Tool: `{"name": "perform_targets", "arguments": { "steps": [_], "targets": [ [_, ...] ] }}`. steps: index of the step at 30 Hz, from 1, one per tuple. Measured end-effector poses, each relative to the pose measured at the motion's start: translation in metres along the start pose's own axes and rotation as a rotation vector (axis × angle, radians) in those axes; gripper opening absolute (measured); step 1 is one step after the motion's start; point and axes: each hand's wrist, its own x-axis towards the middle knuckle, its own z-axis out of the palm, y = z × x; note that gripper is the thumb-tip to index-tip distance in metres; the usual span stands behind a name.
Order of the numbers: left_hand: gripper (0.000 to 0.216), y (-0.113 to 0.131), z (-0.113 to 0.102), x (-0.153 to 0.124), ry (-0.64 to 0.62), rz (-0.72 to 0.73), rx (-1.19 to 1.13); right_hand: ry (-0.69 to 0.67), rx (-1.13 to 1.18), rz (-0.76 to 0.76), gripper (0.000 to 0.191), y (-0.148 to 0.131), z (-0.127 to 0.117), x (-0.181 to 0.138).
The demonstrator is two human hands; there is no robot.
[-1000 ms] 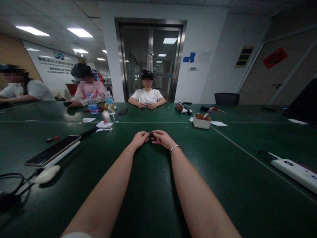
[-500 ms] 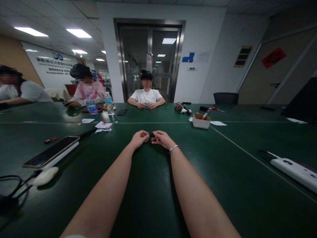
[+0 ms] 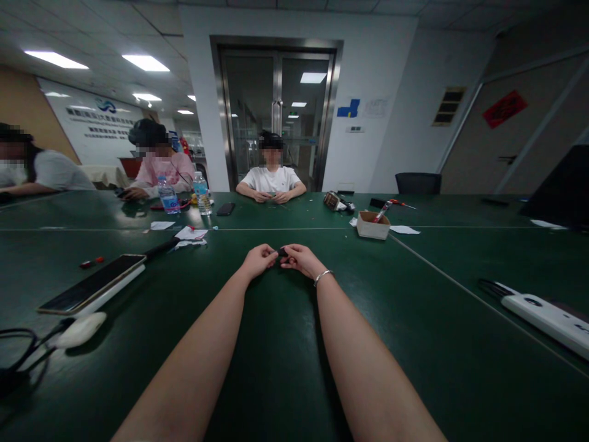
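Observation:
Both of my forearms stretch forward over the dark green table (image 3: 285, 344). My left hand (image 3: 258, 258) and my right hand (image 3: 299, 258) meet at the middle of the table, fingers curled. Between their fingertips they pinch a small black object (image 3: 281, 252), too small to name. A thin silver bracelet (image 3: 323, 275) circles my right wrist.
A phone (image 3: 92, 283) on a white case, a white earbud case (image 3: 78, 329) and black cables lie at the left. A white power strip (image 3: 547, 316) lies at the right. A small cardboard box (image 3: 373, 224), water bottles (image 3: 201, 192) and paper scraps sit further back. Three other people sit across the table.
Nothing much differs; my hands stay together on the small black object, with only a slight shift of the view.

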Motion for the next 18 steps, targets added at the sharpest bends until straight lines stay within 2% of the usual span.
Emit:
{"name": "perform_targets", "arguments": {
  "steps": [18],
  "targets": [
    [0.024,0.0014,-0.0008,-0.0027,0.012,-0.002,0.071,-0.020,-0.009,0.000,0.008,0.0014,-0.0020,0.0013]
  ]
}}
